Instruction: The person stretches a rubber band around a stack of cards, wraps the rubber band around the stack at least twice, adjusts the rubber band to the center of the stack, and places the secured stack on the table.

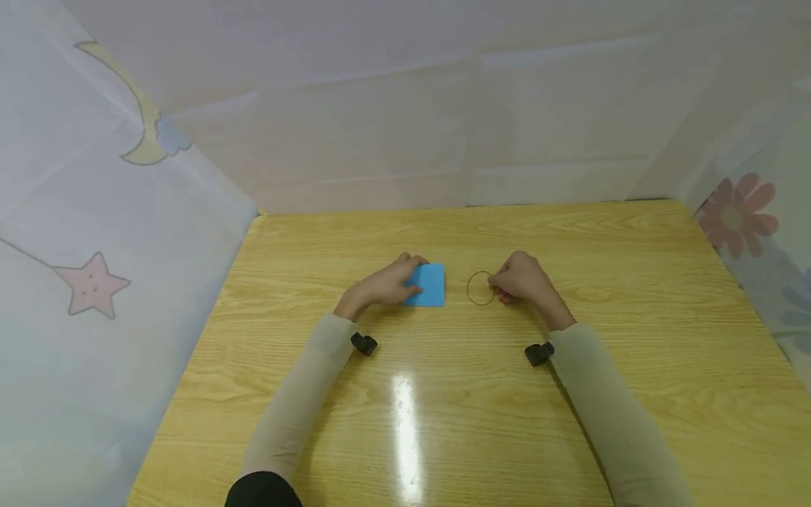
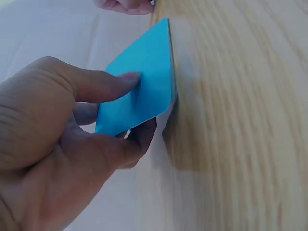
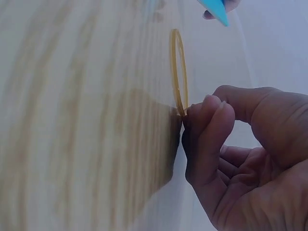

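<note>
Yellow wood grain finishes the surface (image 1: 478, 408) in front of you; its glossy reflection suggests a smooth top on which flat items probably slide easily. Above it, both of your hands are occupied. Your left hand (image 1: 389, 282) grips the blue card piece, thumb on the broad face and fingers behind. Your right hand (image 1: 522, 277) pinches the yellow band between thumb and fingertips.

The blue card piece (image 1: 433, 285) sits at your left hand, just above or against the surface; you cannot confirm contact from these views. Its edge looks layered, so treat it as a possible thin stack. Expect it to be light, fairly stiff and somewhat slick. Hold it across both faces, near the side closest to your palm, and leave the opposite side free. Apply moderate pressure: too little may let layers shift, too much may bow or crease them.

The yellow band (image 3: 174, 72) extends from your right fingertips toward the card, apart from it, and forms an open loop. Judge it to be very light, soft and elastic, likely rubber. Take hold at one point on the loop, as here. Keep the pinch firm; a thin strand may roll or snap away under tension.
</note>
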Motion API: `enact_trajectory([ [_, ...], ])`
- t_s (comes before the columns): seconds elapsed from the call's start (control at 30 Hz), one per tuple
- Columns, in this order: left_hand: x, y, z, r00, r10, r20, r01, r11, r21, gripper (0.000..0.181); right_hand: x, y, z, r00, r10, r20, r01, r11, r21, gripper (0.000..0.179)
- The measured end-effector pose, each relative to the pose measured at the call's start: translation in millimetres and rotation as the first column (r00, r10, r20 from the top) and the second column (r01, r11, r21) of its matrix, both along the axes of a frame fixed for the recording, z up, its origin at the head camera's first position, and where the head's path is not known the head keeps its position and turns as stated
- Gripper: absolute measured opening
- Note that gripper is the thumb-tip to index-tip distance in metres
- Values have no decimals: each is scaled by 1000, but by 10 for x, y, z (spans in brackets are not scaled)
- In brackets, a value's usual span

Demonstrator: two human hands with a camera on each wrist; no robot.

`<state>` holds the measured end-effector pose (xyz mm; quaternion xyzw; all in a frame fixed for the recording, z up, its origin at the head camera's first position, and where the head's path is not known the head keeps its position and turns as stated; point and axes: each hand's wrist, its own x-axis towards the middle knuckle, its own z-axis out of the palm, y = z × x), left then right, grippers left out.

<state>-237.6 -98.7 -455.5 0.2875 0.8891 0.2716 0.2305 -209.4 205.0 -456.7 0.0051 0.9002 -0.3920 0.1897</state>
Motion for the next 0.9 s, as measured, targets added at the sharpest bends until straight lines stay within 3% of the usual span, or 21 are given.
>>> enact_trajectory([
  [0.2,-9,-108,12,998,30,62,-41,981,189,49,5,-6,-3,998,45,-46,-44,999,29,38],
  [0.4,-11,-166,18,988,63,140,-109,931,348,50,-4,24,-12,999,32,-31,-32,999,11,37],
  [0.63,48,-199,60,945,182,272,-290,851,437,53,0,25,41,999,32,-30,-31,999,32,34],
  [0.9,95,-174,72,909,223,351,-380,788,484,44,-2,-122,153,998,43,-40,-36,986,161,35],
])
